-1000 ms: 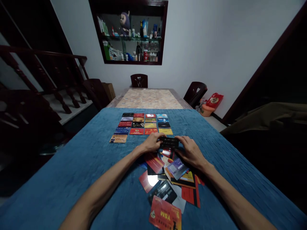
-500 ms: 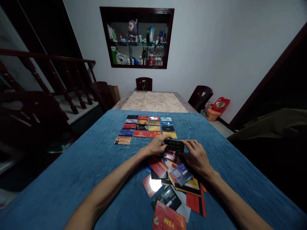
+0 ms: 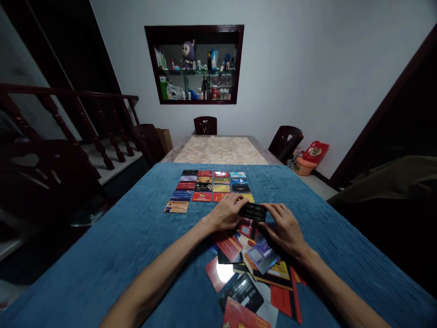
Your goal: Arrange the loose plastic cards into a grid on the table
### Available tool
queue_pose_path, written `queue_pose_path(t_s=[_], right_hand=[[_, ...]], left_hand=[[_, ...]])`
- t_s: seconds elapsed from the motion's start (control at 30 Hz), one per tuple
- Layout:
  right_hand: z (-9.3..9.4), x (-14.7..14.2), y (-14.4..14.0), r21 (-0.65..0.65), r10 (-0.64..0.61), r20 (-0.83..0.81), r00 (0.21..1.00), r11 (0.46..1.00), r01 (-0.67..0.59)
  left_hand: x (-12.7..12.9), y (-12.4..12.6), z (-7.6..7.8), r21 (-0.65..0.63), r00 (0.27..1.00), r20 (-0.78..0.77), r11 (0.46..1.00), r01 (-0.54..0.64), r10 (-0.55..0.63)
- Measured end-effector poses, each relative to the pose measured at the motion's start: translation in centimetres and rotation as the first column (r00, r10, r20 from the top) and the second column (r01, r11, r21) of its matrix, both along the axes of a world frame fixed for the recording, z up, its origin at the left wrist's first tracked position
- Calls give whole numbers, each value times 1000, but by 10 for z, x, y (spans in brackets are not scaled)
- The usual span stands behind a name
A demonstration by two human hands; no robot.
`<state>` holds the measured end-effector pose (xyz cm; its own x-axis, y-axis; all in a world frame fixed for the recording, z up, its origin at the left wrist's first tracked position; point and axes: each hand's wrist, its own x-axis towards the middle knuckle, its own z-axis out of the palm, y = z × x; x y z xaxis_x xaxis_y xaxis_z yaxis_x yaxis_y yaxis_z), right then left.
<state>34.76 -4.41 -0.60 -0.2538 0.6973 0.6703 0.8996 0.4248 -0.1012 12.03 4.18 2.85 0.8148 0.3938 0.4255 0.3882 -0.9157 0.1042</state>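
A black plastic card [image 3: 253, 212] with pale print is held up between my two hands, above the far end of a loose pile. My left hand [image 3: 226, 213] grips its left edge; my right hand [image 3: 284, 228] pinches its right side. Beneath lie overlapping cards: a purple card [image 3: 262, 255], a red card [image 3: 229, 246], a dark card [image 3: 241, 292] and a red card with yellow letters [image 3: 243, 314] among them. Beyond my left hand, several cards lie in columns, with a tan card [image 3: 176, 207] nearest on the left and a red card [image 3: 202, 197] beside it.
A blue cloth [image 3: 143, 241] covers the near table, and a patterned tabletop [image 3: 218, 149] extends behind it. Dark chairs [image 3: 286, 140] stand around. A wall niche [image 3: 200, 102] holds bottles and a plush toy [image 3: 188, 54]. An orange tub [image 3: 305, 166] sits on the floor at right.
The view has tilted up slightly, so everything sits lower in the picture. Both hands still hold the black card over the pile, with little change in grip.
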Motion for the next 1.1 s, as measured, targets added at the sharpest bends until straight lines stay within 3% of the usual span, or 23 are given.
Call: queue_pose_path(t_s=[0.33,0.53,0.87,1.1], right_hand=[[-6,-2,4,38,-21,5,1000,999,21],[0,-13,15,24,8,56,998,1000,-9],[43,-57,96,-61,205,147,968,978,-198],[54,-93,161,-82,266,181,947,964,-255]], left_hand=[[0,-7,9,65,992,-109,996,-56,63],[-15,-3,15,38,986,-148,997,-73,78],[-69,39,42,145,959,-167,968,-204,227],[-103,81,56,216,905,-235,927,-307,355]])
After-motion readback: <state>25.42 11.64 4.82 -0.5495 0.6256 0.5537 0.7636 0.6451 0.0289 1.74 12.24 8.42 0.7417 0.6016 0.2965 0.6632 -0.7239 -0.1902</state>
